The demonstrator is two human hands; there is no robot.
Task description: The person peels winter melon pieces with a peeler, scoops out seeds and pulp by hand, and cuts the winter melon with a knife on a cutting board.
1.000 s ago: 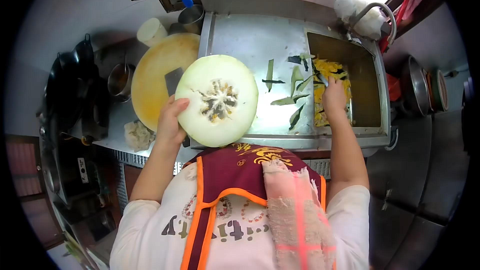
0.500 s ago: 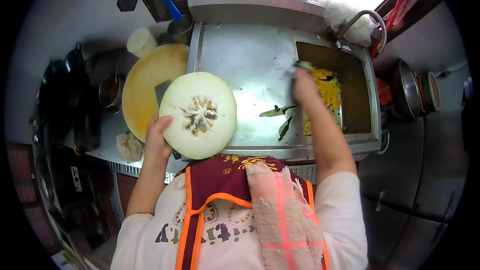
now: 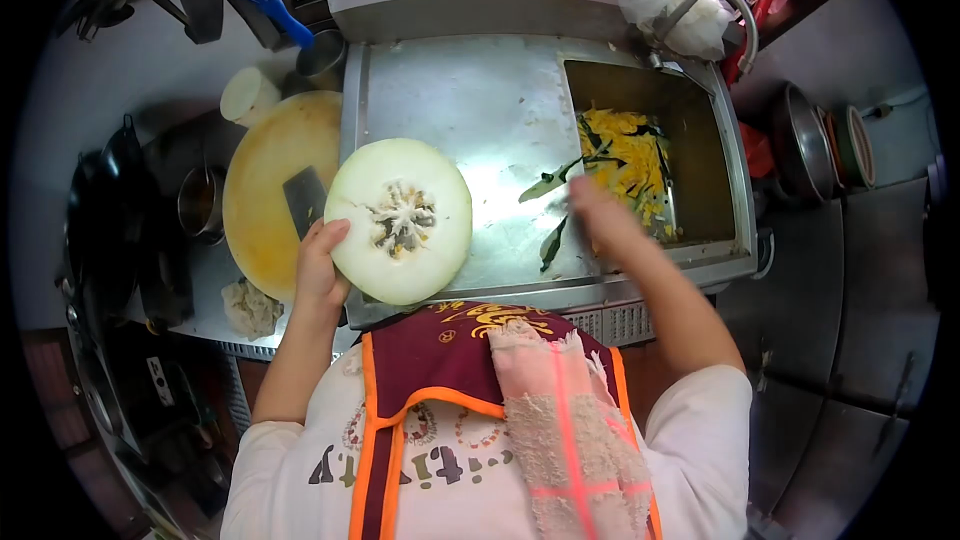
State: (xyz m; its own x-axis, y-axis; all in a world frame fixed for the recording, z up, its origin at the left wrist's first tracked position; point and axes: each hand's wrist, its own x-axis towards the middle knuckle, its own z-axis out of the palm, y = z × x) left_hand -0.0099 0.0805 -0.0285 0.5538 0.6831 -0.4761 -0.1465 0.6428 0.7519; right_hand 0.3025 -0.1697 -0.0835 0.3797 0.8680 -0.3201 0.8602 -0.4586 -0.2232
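We are steadying the cut winter melon (image 3: 400, 225) left of the sink basin (image 3: 712, 170), our left hand (image 3: 323, 255) holding its left edge, the thumb pressing the rim, the other fingers mostly hidden; our right hand (image 3: 598, 215) is sweeping, blurred, at the basin's left edge beside dark green peel strips (image 3: 550, 183), its finger state impossible to tell; yellow scraps (image 3: 630, 155) are lying inside the basin; a cleaver (image 3: 302, 198) is resting on the round cutting board (image 3: 262, 180), farther left of the basin.
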